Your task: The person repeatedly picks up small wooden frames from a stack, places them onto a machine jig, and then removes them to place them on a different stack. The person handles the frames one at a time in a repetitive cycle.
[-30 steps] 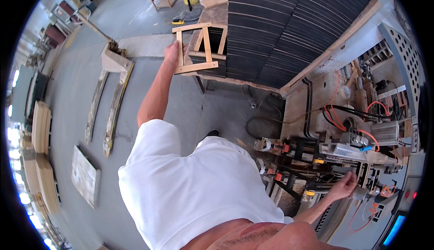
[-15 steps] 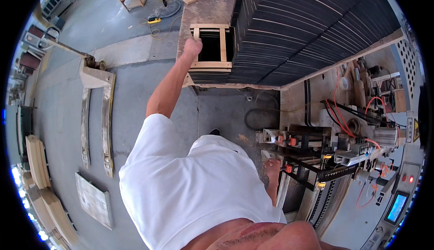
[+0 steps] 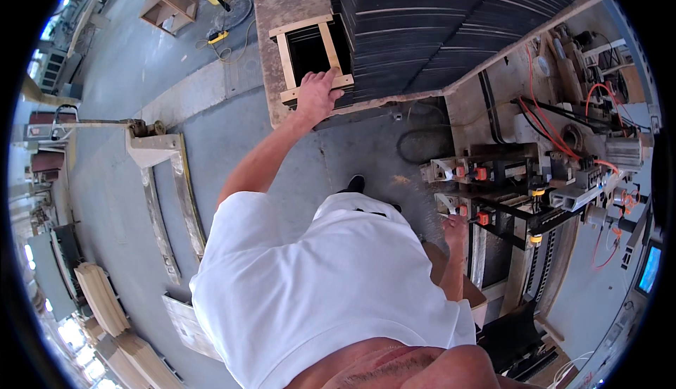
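My left hand [image 3: 317,98] is stretched forward over a small rectangular wooden frame [image 3: 285,61]. Its fingers lie across the near bar with the thumb on the near side, closed on that bar. The frame, made of pale slats, rests on top of a stack of dark pieces at the edge of a worn table [image 3: 292,2]. My right hand [image 3: 455,231] is low on the right beside the machine's clamps [image 3: 468,172]. Its fingers are bent, and a thin light piece shows at their tips, too small to name.
A tall stack of black boards [image 3: 422,30] fills the table's right part. On the right stands a machine with orange hoses [image 3: 549,135] and a screen [image 3: 649,268]. To the left are a pallet jack [image 3: 158,148], a wooden stool [image 3: 169,7] and stacked boards [image 3: 104,297].
My left hand has moved from the frame's left bar to its near bar. My right hand shows more fully beside the clamps, and the whole view has turned somewhat.
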A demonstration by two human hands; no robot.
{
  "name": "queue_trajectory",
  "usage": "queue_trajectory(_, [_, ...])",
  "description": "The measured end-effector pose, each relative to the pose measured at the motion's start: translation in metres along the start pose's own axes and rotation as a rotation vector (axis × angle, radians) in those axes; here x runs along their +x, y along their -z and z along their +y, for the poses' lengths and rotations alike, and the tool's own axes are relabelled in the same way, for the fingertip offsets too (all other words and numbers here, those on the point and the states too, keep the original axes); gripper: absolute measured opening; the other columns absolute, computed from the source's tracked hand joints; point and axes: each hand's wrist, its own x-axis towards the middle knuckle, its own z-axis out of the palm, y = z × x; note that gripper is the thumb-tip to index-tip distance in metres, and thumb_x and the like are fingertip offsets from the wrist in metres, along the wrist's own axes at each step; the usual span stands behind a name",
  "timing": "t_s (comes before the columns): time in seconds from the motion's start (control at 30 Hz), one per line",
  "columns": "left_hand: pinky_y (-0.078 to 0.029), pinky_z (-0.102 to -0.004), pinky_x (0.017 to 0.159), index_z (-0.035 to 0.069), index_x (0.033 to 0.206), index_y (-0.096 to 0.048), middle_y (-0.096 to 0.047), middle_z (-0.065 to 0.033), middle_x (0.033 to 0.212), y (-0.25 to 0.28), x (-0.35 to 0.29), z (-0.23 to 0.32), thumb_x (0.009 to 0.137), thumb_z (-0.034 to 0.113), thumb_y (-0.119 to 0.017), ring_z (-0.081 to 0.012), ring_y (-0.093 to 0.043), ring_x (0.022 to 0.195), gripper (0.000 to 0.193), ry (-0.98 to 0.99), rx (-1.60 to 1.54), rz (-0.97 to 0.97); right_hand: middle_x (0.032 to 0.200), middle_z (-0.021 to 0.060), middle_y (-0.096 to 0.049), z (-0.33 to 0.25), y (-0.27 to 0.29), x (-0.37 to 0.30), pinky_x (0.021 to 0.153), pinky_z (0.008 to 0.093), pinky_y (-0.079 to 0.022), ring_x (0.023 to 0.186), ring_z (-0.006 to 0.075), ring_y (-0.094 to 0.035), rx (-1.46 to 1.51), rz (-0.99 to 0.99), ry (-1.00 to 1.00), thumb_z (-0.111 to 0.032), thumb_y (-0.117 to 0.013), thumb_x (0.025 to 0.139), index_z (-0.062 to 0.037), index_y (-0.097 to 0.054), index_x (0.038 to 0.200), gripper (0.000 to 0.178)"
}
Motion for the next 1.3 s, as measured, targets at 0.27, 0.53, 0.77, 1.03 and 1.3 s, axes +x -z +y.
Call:
queue_trajectory(0.27, [-0.049,-0.0458,0.082,0.011,0.125,-0.05,-0.062,-0.0194,0.103,0.006,-0.001,-0.002,0.079,0.019,-0.071,-0.0401,-0.059,0.099,0.051,0.011,-0.006,-0.047,0.073,0.0087,-0.066,0.03,-0.011,-0.025,0.067,0.0279,-0.05,0.072,0.0137,-0.064,0.097,0.041,-0.005,-0.007,-0.062,0.081,0.0025,-0.062,0.088,0.012])
queue_trajectory(0.53, [-0.046,-0.0461,0.089,0.011,0.128,-0.049,-0.06,-0.0184,0.114,-0.005,0.002,0.002,0.082,0.022,-0.067,-0.0376,-0.056,0.107,0.05,-0.071,0.046,-0.057,0.082,0.0155,-0.069,0.037,0.039,-0.085,0.073,0.0351,-0.052,0.082,0.025,-0.068,-0.066,0.156,-0.001,-0.008,-0.065,0.08,0.0034,-0.063,0.102,0.024])
queue_trajectory(0.77, [-0.039,-0.0509,0.093,-0.005,0.123,-0.049,-0.056,-0.0248,0.114,-0.032,-0.039,0.074,0.08,0.014,-0.07,-0.0444,-0.051,0.107,0.051,-0.151,0.112,0.409,0.105,0.0183,-0.065,-0.053,0.169,-0.191,0.08,0.0405,-0.051,0.095,0.0366,-0.063,-0.185,0.551,0.105,-0.01,-0.068,0.081,-0.0024,-0.059,0.11,0.031])
queue_trajectory(1.03, [-0.048,-0.0261,0.086,0.001,0.12,-0.057,-0.065,-0.0068,0.105,-0.155,-0.12,0.317,0.093,0.014,-0.06,-0.0125,-0.06,0.096,0.03,-0.051,-0.87,-0.356,0.122,0.0168,-0.059,-0.059,0.293,-0.383,0.096,0.0419,-0.043,0.113,0.0352,-0.054,-0.745,1.197,-0.249,-0.01,-0.067,0.083,-0.0022,-0.059,0.114,0.033])
queue_trajectory(1.3, [-0.049,-0.0257,0.084,0.0,0.114,-0.061,-0.067,-0.0068,0.102,-0.265,-0.046,0.534,0.094,0.019,-0.06,-0.0122,-0.062,0.094,0.027,-0.165,-1.24,-0.844,0.115,0.014,-0.063,-0.004,0.263,-0.475,0.09,0.0391,-0.046,0.106,0.0285,-0.06,-0.346,1.271,-0.854,-0.014,-0.063,0.089,-0.0046,-0.055,0.12,0.033])
